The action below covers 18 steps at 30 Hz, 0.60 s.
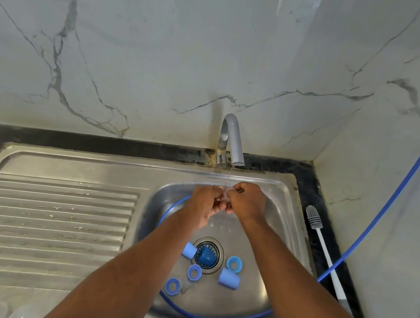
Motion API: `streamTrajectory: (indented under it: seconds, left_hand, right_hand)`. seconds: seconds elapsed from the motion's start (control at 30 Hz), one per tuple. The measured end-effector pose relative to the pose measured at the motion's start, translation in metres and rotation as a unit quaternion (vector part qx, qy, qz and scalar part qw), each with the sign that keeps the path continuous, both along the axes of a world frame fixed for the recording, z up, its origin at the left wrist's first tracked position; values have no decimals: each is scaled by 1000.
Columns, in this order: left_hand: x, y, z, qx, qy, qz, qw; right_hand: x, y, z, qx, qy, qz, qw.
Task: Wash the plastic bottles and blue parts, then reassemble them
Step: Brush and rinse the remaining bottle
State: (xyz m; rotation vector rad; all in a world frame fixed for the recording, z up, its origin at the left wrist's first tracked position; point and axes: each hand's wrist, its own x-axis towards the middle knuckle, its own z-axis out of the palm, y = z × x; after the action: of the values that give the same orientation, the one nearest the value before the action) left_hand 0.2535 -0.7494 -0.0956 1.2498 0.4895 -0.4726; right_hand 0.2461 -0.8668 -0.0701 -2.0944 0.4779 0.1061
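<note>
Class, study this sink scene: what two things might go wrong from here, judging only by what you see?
The clear part, pinched by the left hand and right hand under the tap, might slip and be hard to spot in the sink. The loose blue parts lie beside the drain; running water may push them onto it.

Home kitchen, steel sink [286, 204] with ribbed drainboard [52, 210] to its left, tap [232, 140] behind it, marble-look wall tiles [162, 51] above, bottle brush [323, 249] right of it
</note>
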Motion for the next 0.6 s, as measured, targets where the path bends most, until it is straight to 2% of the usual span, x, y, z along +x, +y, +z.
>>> streamTrajectory:
  seconds: [0.07,0.13,0.27,0.37,0.47,0.53,0.6]
  left_hand:
    - [1,-1,-3,-23,-11,-5,1000]
    - [2,1,-4,7,-52,-26,998]
    - [6,4,-3,148,-105,-39,983]
    - [7,1,1,284,-147,-93,943]
    - [11,3,-1,363,-162,-100,912]
    - [11,6,0,374,-161,-100,908]
    - [9,7,2,332,-153,-86,927]
  right_hand:
    - [6,-3,-1,-18,13,14,1000]
    - [11,-5,-2,12,34,43,998]
    - [12,-3,-6,98,34,58,993]
    - [5,0,-5,128,14,31,991]
    - [5,2,-8,172,10,12,985]
    - [7,2,-10,220,28,-20,975]
    - [8,0,-10,272,65,-54,959]
